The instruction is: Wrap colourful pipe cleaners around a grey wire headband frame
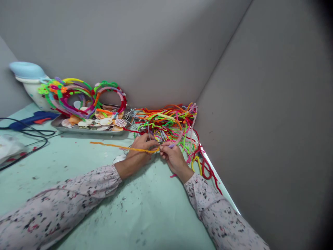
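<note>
A yellow-orange pipe cleaner (118, 147) stretches out to the left, passing across my left hand (142, 149), with its near end at my right fingertips. My right hand (173, 156) is closed in a pinch where this end meets a partly wrapped headband (179, 137). Orange, pink and purple fuzzy wrapping shows on the band's right side, while its left side looks like bare grey metal. The fingers of my left hand bend around the lower left part of the band; their exact hold is partly hidden.
Behind my hands lies a pile of colourful pipe cleaners (166, 116) with grey metal bands. To the left, a metal tray (91, 131) holds shells, with finished headbands (75, 83) on top. Further left are a blue glue gun (31, 119), its black cord (39, 135) and a blue-lidded container (28, 73). Grey walls (265, 104) enclose the table.
</note>
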`<state>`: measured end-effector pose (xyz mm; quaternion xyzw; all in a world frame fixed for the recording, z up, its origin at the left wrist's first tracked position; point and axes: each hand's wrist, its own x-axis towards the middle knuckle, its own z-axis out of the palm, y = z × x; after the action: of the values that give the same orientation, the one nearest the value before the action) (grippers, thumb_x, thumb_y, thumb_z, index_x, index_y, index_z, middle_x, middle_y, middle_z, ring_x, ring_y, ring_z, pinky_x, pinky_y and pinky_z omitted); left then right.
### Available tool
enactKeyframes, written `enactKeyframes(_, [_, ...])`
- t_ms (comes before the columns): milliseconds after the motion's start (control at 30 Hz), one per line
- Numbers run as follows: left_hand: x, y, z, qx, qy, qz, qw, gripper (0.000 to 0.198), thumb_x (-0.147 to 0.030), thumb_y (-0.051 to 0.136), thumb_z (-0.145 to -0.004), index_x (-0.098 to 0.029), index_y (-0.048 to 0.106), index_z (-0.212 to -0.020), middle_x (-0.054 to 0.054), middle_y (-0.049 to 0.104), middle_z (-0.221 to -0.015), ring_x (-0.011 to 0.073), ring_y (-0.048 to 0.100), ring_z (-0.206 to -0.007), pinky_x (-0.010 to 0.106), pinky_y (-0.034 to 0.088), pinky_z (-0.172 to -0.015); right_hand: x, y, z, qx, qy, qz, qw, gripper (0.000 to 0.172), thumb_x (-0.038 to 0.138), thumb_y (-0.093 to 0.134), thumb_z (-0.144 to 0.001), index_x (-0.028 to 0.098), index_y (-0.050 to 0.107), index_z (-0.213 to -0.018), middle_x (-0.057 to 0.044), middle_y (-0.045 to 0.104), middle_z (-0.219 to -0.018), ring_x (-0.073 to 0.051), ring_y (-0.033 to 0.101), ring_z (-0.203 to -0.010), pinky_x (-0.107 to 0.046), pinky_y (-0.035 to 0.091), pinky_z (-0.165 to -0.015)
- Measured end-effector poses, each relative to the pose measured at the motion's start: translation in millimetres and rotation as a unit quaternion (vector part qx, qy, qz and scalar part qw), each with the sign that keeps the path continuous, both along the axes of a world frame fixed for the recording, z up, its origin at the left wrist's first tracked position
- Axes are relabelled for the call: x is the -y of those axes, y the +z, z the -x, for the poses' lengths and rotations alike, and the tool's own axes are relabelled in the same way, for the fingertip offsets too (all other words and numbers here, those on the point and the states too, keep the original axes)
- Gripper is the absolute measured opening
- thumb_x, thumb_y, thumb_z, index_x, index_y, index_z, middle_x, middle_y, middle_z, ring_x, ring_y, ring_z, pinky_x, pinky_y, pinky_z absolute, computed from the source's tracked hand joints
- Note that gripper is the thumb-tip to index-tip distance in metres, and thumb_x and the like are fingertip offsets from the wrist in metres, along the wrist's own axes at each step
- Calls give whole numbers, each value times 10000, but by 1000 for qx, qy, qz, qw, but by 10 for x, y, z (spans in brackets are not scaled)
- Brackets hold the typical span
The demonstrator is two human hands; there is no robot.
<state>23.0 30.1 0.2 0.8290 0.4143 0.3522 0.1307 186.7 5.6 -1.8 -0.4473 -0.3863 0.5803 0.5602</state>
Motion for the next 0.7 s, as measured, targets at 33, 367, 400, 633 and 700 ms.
enactKeyframes(33, [1,3,-2,5,-3,3,1000,213,-370,580,-848,-255,737,-935,61,602,-1052,223,531,-944,347,395,-838,-1,-5,-2,2,0,-1,1000,127,199,702,-636,160,610,-715,35,594,-502,-74,507,-441,-163,364,-413])
enactKeyframes(367, [62,91,-22,44,-22,39,998,180,-322,573,-838,-256,735,-881,63,616,-1036,221,522,-923,358,383,-846,9,-4,-9,-9,11,-20,1000,116,177,684,-643,175,606,-728,32,608,-534,-88,525,-473,-179,387,-440])
enactKeyframes(400, [64,97,-23,54,-26,46,997,171,-313,579,-832,-259,736,-871,63,619,-1028,222,520,-923,359,381,-854,9,-5,-9,-11,12,-22,1000,117,177,684,-642,176,606,-730,32,610,-540,-91,530,-480,-182,391,-445])
enactKeyframes(633, [72,122,-20,95,-47,58,993,147,-271,602,-806,-268,740,-854,56,617,-991,213,525,-902,333,385,-834,6,-12,-18,-14,16,-25,999,121,183,687,-647,179,608,-739,31,613,-551,-91,532,-490,-184,399,-461])
enactKeyframes(700, [80,130,-21,97,-48,58,992,142,-265,607,-795,-260,740,-844,54,617,-977,207,530,-885,324,391,-823,6,-15,-21,-7,16,-28,999,118,184,683,-651,179,609,-742,32,611,-550,-92,529,-488,-185,398,-461])
